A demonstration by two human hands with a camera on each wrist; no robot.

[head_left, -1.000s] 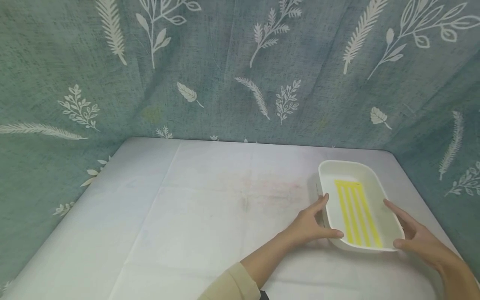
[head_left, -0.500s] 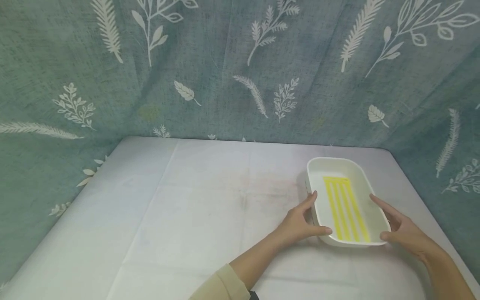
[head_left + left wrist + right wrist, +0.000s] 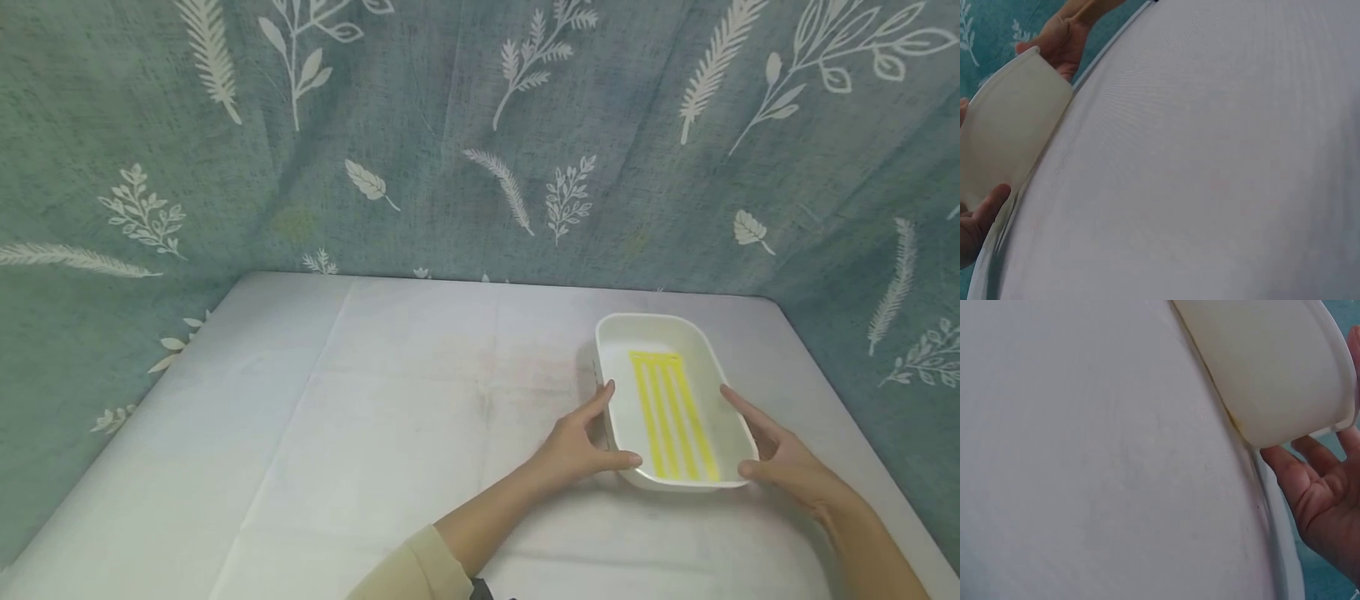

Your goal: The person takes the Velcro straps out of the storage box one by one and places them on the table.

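Observation:
A white rectangular plastic tub (image 3: 618, 371) with rounded corners stands on the right part of the table, and yellow stripes (image 3: 671, 408) show on its floor. My left hand (image 3: 573, 450) grips its left side near the front corner, thumb over the rim and fingers along the outer wall. At the right side my right hand (image 3: 787, 462) holds it too, thumb at the front right corner and a finger up at the rim. In the left wrist view the tub's pale outer wall (image 3: 1016, 119) shows between both hands. In the right wrist view fingers reach to its lower edge.
A white cloth (image 3: 360, 433) with faint reddish stains and creases covers the table. Behind and at both sides hangs a green-blue curtain (image 3: 420, 125) printed with white leaves. The table's far edge runs just beyond the tub.
The tub has moved to the left across the table, with both hands holding it the whole way. The head view has shifted slightly.

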